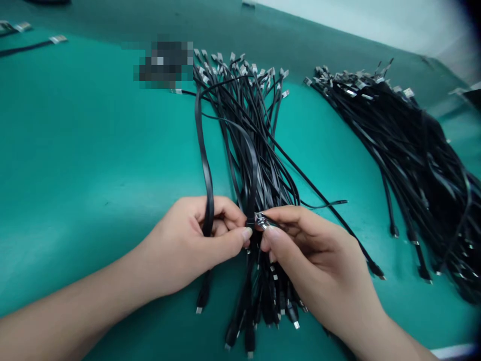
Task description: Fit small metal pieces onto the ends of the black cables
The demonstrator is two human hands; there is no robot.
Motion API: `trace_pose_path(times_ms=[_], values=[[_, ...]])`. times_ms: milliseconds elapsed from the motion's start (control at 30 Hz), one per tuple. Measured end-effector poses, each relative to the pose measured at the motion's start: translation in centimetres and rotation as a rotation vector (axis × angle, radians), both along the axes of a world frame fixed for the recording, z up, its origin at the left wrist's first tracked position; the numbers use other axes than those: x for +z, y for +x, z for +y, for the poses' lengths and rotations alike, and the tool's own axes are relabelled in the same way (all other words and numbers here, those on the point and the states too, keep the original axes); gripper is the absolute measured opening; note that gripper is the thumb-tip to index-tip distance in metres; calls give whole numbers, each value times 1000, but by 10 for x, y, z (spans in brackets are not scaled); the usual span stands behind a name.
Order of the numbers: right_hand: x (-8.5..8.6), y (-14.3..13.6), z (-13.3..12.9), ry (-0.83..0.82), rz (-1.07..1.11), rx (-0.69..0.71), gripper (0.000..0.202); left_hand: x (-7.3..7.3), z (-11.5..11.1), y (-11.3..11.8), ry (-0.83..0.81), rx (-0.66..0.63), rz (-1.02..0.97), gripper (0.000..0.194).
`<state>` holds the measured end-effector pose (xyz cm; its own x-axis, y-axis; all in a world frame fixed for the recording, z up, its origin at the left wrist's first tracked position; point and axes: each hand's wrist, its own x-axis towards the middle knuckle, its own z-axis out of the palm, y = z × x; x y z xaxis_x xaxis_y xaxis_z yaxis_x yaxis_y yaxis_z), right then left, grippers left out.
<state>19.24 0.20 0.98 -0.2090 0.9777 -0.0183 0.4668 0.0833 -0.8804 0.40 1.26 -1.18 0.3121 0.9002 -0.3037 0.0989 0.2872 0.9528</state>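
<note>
My left hand (pixel 205 235) is closed, its thumb and forefinger pinching the black end of a flat cable (pixel 253 165). A black strand (pixel 203 155) also runs through its curled fingers, and a plug (pixel 202 296) hangs below that hand. My right hand (pixel 315 255) pinches a small shiny metal piece (pixel 260 220) right beside the pinched cable end. Whether the two parts touch, I cannot tell. Behind and beneath both hands lies a loose bundle of black cables (pixel 259 145), with silvery plugs at the far end and smaller plugs near me.
A larger heap of black cables (pixel 409 135) lies on the right of the green table surface (pixel 93 150). At the far left are a few more cable ends (pixel 58 39). A pixelated dark patch (pixel 165 62) covers something beside the bundle's far end.
</note>
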Motion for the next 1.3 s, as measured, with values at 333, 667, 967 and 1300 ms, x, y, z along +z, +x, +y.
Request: trace_pose_path(times_ms=[333, 667, 967, 1300], values=[[0, 1, -1, 3, -18, 4, 10, 1, 1, 2, -33, 17, -16, 13], [0, 2, -1, -5, -13, 23, 9, 1, 1, 2, -35, 14, -22, 13], [0, 3, 0, -9, -37, 41, 12, 0, 2, 3, -20, 24, -8, 12], [-3, -1, 2, -72, 128, -120, 6, -1, 0, 2, -20, 23, -9, 12]])
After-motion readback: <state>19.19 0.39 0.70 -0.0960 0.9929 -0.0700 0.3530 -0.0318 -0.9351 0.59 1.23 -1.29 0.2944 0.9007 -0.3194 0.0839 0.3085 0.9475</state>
